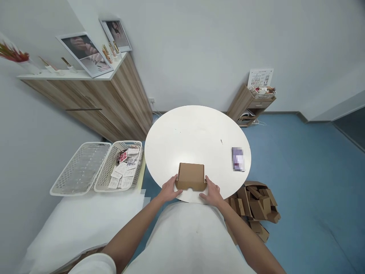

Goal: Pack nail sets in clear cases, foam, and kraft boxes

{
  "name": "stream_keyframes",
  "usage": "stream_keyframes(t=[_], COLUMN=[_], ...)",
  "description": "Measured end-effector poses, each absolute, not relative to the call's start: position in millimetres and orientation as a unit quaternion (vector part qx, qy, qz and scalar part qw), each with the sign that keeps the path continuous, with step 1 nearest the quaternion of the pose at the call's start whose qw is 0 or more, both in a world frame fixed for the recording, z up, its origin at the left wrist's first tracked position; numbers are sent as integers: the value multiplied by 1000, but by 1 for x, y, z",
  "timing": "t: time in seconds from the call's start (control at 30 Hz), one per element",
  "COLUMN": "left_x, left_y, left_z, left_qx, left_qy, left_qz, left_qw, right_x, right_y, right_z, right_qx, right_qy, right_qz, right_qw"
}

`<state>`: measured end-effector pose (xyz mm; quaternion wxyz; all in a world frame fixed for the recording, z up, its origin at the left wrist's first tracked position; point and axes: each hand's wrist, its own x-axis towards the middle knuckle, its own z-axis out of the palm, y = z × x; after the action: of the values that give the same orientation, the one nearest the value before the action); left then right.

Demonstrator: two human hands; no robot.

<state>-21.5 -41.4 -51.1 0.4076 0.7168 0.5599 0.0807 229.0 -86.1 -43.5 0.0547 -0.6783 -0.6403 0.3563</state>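
Note:
A small brown cardboard box [191, 173] lies at the near edge of the white oval table [196, 129]. Its near flap, with a rounded notch in the middle, points toward me. My left hand [170, 189] grips the near left corner, the thumb along the front and the fingers at the side. At the near right corner my right hand [212, 193] holds the box in the same way. The inside of the box cannot be seen.
A purple blurred packet [237, 159] lies on the table's right side. Below it on the floor, a carton [258, 207] overflows with brown boxes. Two white baskets, one with cards [118, 167] and one with clear packs [82, 167], stand left. Behind are a wooden cabinet [125, 95] and small shelf [239, 102].

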Motion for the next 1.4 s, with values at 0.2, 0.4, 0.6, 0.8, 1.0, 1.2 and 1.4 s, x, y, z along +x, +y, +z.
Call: stream_keyframes(t=[0.2,0.4,0.6,0.8,1.0,1.2,1.4], left_x=[-14,-5,2,7,7,3,-1], left_y=[-44,-25,-3,-3,-3,-4,-8], left_z=[-50,-32,-22,-24,-21,-18,-9], left_qx=[717,701,705,725,731,727,709], left_qy=[537,528,551,563,573,554,534], left_qz=[132,198,176,156,171,214,233], left_qw=[424,436,410,365,329,345,397], right_x=[224,242,249,241,240,245,247], right_y=[-87,-62,-39,-36,-36,-33,-39], right_z=[-46,-24,-10,-9,-5,-7,-10], right_qx=[-666,-651,-667,-695,-698,-672,-657], right_qy=[-636,-611,-569,-546,-502,-492,-489], right_qz=[380,407,417,388,419,463,490], right_qw=[83,196,239,261,291,304,299])
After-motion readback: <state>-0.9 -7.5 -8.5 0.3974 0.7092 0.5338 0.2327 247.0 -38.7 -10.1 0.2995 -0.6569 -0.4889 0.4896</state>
